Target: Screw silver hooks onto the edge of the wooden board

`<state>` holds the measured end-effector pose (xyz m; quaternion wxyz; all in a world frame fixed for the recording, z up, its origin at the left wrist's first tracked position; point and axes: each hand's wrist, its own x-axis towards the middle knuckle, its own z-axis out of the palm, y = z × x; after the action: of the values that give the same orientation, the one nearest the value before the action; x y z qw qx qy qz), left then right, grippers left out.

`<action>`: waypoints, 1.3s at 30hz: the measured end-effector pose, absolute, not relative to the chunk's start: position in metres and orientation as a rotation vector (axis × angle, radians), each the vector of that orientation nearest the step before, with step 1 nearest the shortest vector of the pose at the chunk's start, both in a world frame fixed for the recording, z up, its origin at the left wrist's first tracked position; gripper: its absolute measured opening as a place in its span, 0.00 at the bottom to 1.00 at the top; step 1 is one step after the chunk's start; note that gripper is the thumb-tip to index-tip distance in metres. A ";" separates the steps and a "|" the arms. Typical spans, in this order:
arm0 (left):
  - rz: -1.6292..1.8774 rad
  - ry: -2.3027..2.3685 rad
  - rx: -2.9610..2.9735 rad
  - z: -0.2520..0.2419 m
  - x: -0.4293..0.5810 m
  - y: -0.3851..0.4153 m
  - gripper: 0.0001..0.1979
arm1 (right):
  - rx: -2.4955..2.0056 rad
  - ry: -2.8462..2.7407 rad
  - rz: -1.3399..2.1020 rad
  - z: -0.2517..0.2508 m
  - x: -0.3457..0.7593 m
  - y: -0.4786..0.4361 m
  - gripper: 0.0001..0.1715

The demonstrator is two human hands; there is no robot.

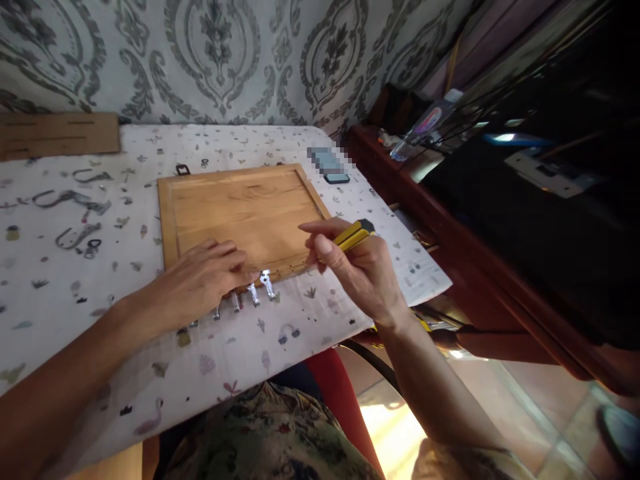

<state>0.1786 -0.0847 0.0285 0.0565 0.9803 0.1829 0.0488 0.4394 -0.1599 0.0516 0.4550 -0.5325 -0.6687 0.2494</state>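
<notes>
1. A person in a camouflage-patterned top [265, 433] works over a framed wooden panel [240, 207] lying flat on a table's printed cloth [310, 340], directly before them.
2. The right hand [357, 270] grips a yellow-and-black tool [354, 235] above the panel's near right corner, thumb pressed along the handle; the tool's tip is hard to make out.
3. The left hand [207, 270] rests over the panel's near edge, fingers bent beside a row of shiny metal hooks [269, 285]; whether it pinches one cannot be told.
4. Loose curved metal pieces [80, 235] lie on the cloth to the left, near a slotted cardboard piece [60, 133].
5. A clear bottle [425, 127] leans at right, and a grey-patterned curtain [215, 53] hangs behind.
</notes>
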 end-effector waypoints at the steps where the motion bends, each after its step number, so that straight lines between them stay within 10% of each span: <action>1: 0.163 0.550 2.968 0.027 0.178 -0.085 0.18 | -1.286 -1.632 0.647 0.053 0.433 -0.158 0.26; 39: 0.198 0.551 2.906 0.018 0.176 -0.084 0.21 | -1.286 -1.800 0.718 0.056 0.401 -0.142 0.33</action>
<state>0.1755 -0.0840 0.0180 0.0885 0.9764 0.1852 0.0667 0.4008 -0.1420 0.0563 0.3967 -0.5076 -0.7104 0.2834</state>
